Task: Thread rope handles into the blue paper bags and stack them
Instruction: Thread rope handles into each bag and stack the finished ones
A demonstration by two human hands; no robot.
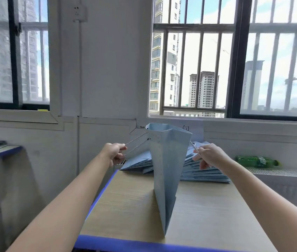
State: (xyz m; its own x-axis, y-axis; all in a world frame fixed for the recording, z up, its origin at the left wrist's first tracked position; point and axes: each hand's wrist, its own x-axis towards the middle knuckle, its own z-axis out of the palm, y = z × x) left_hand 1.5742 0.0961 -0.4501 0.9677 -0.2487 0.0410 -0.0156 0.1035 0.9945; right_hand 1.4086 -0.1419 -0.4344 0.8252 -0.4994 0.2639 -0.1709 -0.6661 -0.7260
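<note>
The table [125, 206] carries a blue paper bag [167, 170] standing upright at its middle, mouth open. Behind the bag lies a stack of flat bags [198, 170]. Left hand [114, 154] fingers pinch the left rope handle [136, 140]; right hand [209, 157] fingers pinch the right rope [195, 147].

A plain high-rise workroom: barred windows [198, 70], desk [125, 206], stacked paper bags [198, 171]

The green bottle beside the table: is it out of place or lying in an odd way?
Yes. The green bottle lies on its side on the white slatted ledge under the window, right of the table, apart from the stack of blue bags. No spill shows around it.
</note>
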